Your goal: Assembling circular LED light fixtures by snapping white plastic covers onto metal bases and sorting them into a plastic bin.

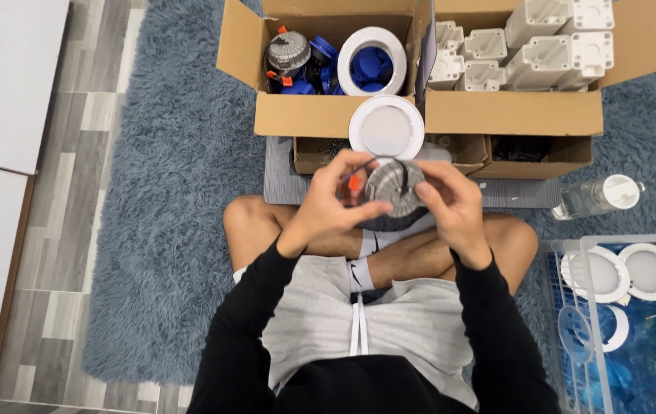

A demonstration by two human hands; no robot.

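Right now I have the grey finned lamp housing held above my crossed legs, just in front of the white round lamp face. My left hand pinches its rim near the orange clip; my right hand cups the other side, fingers curled on it. I judge it best to steady it with the right and work the clip with the left fingertips — small moves only. Cardboard boxes stand close ahead, the wire basket sits near my right knee, the bottle beside it — the open rug lies leftward.
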